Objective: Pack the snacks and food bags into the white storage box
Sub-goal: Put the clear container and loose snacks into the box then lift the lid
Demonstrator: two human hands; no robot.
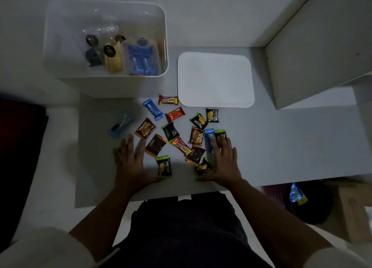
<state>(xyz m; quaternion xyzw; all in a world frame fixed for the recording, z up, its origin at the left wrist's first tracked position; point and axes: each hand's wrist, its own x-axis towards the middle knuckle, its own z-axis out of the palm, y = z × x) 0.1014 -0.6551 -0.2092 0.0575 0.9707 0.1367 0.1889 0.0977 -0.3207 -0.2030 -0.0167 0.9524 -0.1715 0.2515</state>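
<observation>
The white storage box (pixel 141 84) stands at the back left of the table and holds clear food bags, a yellow pack and a blue pack (pixel 141 60). Several small snack packets lie scattered in front of it, among them a blue bar (pixel 153 109), a red beng-beng bar (pixel 168 100) and a green Nextar packet (pixel 164 165). My left hand (pixel 130 163) lies flat on the table with fingers spread, left of the packets. My right hand (pixel 224 163) is also flat, its fingertips resting on a blue packet (pixel 208 135) and a green packet (pixel 220 134).
The box's white lid (pixel 215 79) lies flat to the right of the box. A blurred blue packet (pixel 120 125) lies apart at the left. A white shelf panel (pixel 318 52) rises at the right. Below the table edge at the right sit a dark bag and another snack packet (pixel 297 194).
</observation>
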